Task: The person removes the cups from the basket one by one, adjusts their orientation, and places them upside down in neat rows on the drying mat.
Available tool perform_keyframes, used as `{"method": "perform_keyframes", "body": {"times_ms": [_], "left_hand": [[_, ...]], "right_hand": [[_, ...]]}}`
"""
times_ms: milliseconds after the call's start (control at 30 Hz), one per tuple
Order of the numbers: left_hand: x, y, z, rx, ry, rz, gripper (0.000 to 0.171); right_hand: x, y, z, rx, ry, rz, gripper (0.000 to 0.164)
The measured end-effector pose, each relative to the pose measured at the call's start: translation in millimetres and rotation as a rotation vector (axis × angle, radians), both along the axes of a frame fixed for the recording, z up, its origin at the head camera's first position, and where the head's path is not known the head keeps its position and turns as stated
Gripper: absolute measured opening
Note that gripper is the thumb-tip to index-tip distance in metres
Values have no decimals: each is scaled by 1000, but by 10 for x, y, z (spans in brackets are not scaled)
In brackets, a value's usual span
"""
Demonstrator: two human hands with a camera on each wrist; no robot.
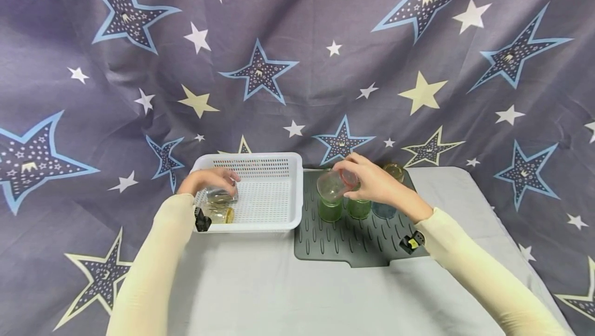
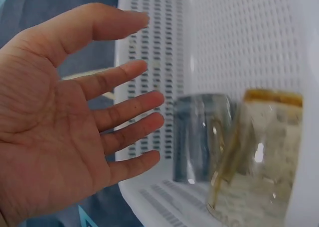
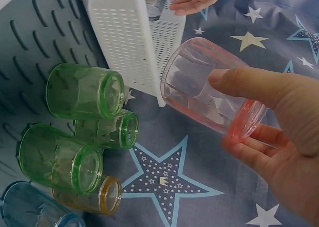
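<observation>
My right hand [image 1: 372, 181] pinches a pink drinking glass [image 3: 187, 80], tilted in the air above the dark drying mat [image 1: 325, 245]. Thumb on its side and fingers near its thick pink base show in the right wrist view. Below and beside it stand green glasses [image 1: 330, 212], a blue glass [image 1: 384, 211] and an amber glass [image 1: 394, 171], bases up. At the left, my left hand [image 2: 65, 112] hovers at the white basket [image 1: 295, 191], fingers spread and holding nothing. Inside the basket lie a blue-grey glass [image 2: 192, 137] and a yellow-based glass [image 2: 269, 152] on their sides.
The basket and mat sit side by side on a table [image 1: 260, 284] with a pale cloth. Behind them hangs a dark star-patterned curtain [image 1: 307, 93]. The basket's raised walls stand between its glasses and the mat.
</observation>
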State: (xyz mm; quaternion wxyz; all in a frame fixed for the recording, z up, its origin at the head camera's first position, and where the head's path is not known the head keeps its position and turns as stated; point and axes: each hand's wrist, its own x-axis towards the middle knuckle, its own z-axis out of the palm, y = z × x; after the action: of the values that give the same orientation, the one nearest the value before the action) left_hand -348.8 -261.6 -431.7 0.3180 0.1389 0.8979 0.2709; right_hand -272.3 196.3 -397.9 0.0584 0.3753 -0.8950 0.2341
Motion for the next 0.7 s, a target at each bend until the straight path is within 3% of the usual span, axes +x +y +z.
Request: {"method": "perform_keyframes", "body": {"times_ms": [400, 700], "left_hand": [[14, -110, -167, -125, -56, -13, 78], [23, -147, -157, -192, -125, 19, 49]], "right_hand": [[60, -8, -119, 69, -24, 45, 61], [94, -15, -242, 137, -33, 64, 63]]}}
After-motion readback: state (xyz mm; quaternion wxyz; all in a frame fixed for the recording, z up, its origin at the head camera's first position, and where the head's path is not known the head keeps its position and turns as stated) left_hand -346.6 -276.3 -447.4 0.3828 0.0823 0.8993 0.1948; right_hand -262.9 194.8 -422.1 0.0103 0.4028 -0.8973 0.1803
